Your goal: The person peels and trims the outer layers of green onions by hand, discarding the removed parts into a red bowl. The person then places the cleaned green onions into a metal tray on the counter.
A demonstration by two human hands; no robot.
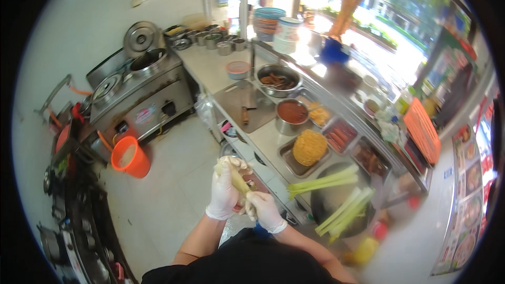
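Note:
Both my hands wear white gloves and are held together in front of my body, away from the counter edge. A pale green vegetable stalk (pixel 238 180), probably celery, slants between them. My left hand (pixel 224 191) is wrapped around its upper part. My right hand (pixel 263 208) grips the lower end with bent fingers. Beneath my hands a reddish container with scraps is partly hidden. To the right, a bunch of celery stalks (pixel 323 182) and a second celery bunch (pixel 346 213) lie across a round dark griddle (pixel 320 200).
On the counter are a cleaver (pixel 248 96) on a cutting board (pixel 227 100), a pot of red sauce (pixel 292 111), a yellow noodle cake (pixel 310 148) and a sausage tray (pixel 340 136). An orange bucket (pixel 131 157) stands on the floor. A stove (pixel 158 96) is at the back left.

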